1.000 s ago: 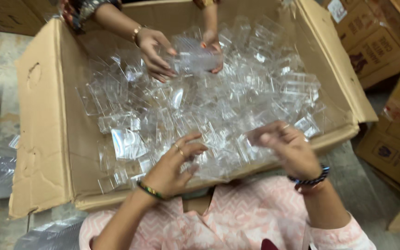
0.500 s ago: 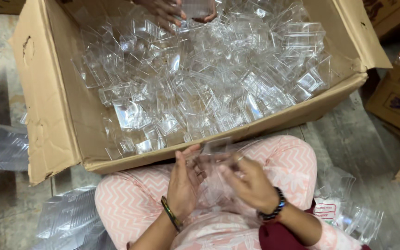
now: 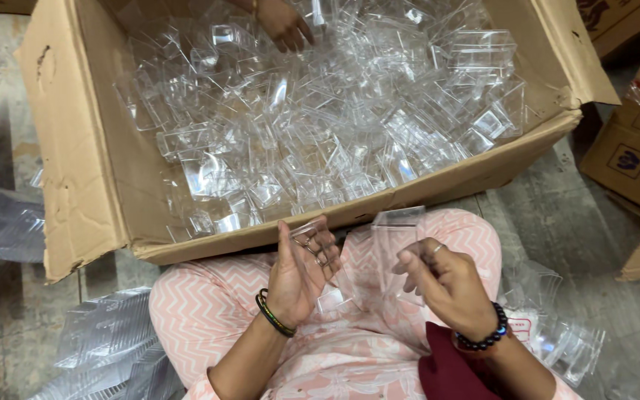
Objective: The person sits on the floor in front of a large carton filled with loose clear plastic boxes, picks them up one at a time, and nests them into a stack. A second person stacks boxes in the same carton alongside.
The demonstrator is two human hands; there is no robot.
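1. The left hand (image 3: 301, 270) was raised over the lap, palm turned toward the right, its fingers loosely curled around a small clear plastic piece (image 3: 311, 238) pinched at the fingertips.
2. The right hand (image 3: 442, 281) sat just to the right of it, fingers partly bent, thumb and forefinger gripping the lower edge of a clear plastic box (image 3: 394, 248) that stood upright between the two hands.
3. Both clear items were held near the person's knees, just nearer than the near wall of the cardboard carton (image 3: 75, 178).
4. The carton lay open on the floor, taking up most of the far part of the scene, and it was filled with a heap of clear plastic boxes (image 3: 335, 118) lying at all angles.
5. Another person's hand (image 3: 283, 24) reached into the heap from the far edge, fingers bent down among the boxes.
6. A dark bangle (image 3: 274, 317) circled the left wrist and a beaded bracelet (image 3: 483, 337) the right wrist.
7. Flat clear plastic sheets (image 3: 105, 341) lay on the floor to the near left, and more clear packaging (image 3: 557, 326) lay to the near right beside the leg.
8. Brown cardboard boxes (image 3: 631, 148) stood at the right edge.
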